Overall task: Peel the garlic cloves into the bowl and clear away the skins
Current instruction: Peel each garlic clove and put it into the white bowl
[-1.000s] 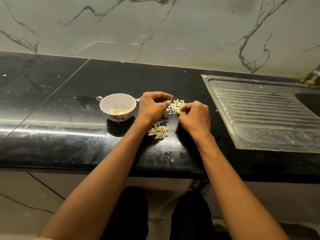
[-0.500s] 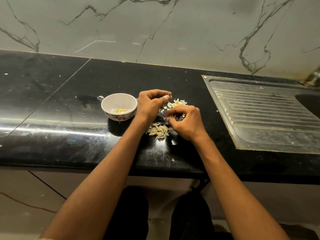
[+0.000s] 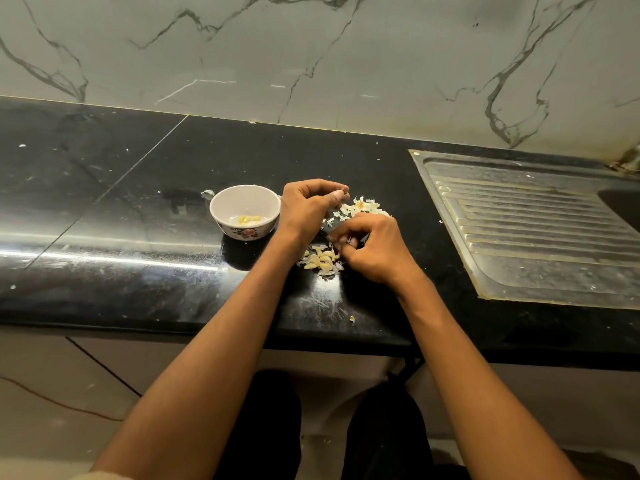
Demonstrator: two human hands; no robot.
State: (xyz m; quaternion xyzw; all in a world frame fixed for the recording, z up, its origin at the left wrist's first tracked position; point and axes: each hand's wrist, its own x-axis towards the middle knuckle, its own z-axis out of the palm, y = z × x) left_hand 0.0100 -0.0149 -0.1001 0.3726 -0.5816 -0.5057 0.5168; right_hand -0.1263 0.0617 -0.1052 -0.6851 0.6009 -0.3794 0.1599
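A white bowl with a flower pattern stands on the black counter and holds a few peeled cloves. To its right, my left hand hovers with curled fingers, its thumb and forefinger pinching a small pale piece of garlic. My right hand is lower and nearer. Its curled fingertips pinch a garlic clove at the edge of the pile of unpeeled cloves. A heap of loose skins lies just behind my right hand.
A steel draining board with a sink basin at the far right edge is set into the counter. A marble wall runs along the back. Stray skin bits lie near the counter's front edge and behind the bowl.
My right hand has moved from the heap of skins toward me and left, down to the pile of unpeeled cloves. My left hand has stayed where it was.
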